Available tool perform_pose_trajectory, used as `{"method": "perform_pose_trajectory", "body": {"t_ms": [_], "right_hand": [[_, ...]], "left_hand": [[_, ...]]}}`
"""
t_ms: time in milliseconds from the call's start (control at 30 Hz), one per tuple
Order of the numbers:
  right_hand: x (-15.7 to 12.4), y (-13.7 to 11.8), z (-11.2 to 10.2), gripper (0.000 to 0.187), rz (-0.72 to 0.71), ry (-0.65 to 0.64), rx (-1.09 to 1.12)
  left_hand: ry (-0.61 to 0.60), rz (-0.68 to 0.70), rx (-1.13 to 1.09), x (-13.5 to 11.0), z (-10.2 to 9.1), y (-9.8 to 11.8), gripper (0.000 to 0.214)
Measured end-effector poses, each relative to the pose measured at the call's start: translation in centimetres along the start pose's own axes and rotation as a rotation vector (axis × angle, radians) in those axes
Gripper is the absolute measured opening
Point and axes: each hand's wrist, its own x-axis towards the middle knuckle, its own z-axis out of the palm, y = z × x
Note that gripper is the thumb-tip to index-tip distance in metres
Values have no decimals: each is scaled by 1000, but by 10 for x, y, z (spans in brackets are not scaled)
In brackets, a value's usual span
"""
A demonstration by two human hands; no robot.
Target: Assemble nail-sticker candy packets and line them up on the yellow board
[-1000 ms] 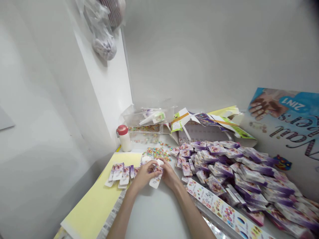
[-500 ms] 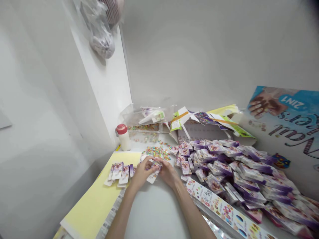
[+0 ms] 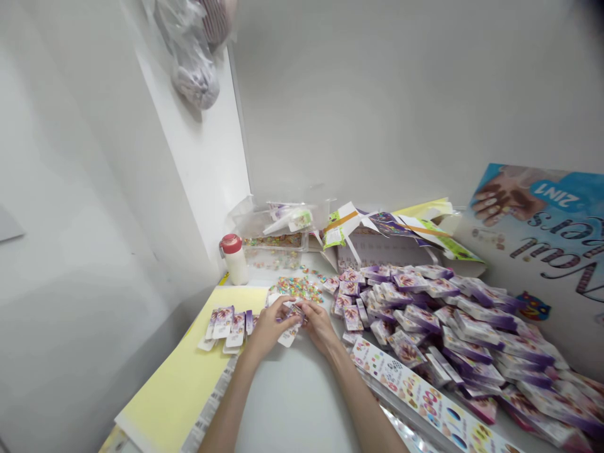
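Note:
Between both hands is a small white-and-purple printed carton (image 3: 287, 336), its white end flap pointing down toward me. My left hand (image 3: 272, 326) is closed around its left side, thumb across the front. At its upper right edge, the fingertips of my right hand (image 3: 317, 322) pinch together; whether they also hold something small is hidden. Just beyond the hands lies a loose spread of small colourful pieces (image 3: 299, 288). Left of my left hand, several similar cartons (image 3: 223, 324) with flaps sticking out rest on a yellow sheet (image 3: 189, 384).
A big heap of small purple-and-white boxes (image 3: 425, 314) fills the right side. In front of it lies a long printed strip (image 3: 425, 402). Behind stand a red-lidded bottle (image 3: 234, 261), clear plastic trays (image 3: 278, 242) and an opened carton (image 3: 387, 248). A large printed board (image 3: 547, 251) leans at right.
My right hand's fingers have shifted slightly at the carton's upper edge and curled closer together. My left hand keeps its hold in nearly the same place.

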Motion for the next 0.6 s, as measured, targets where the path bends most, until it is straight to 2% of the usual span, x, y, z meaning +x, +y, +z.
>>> {"method": "perform_pose_trajectory", "body": {"t_ms": [200,400,600], "right_hand": [[1,1,-3,28,5,-10,36],[-1,-1,-2,24,39,-79,73],[-1,-1,-2,21,50,-70,95]], "left_hand": [[12,4,30,0,0,1,40],[-16,0,37,-1,-1,-1,43],[-30,24,88,-2,0,3,44]]}}
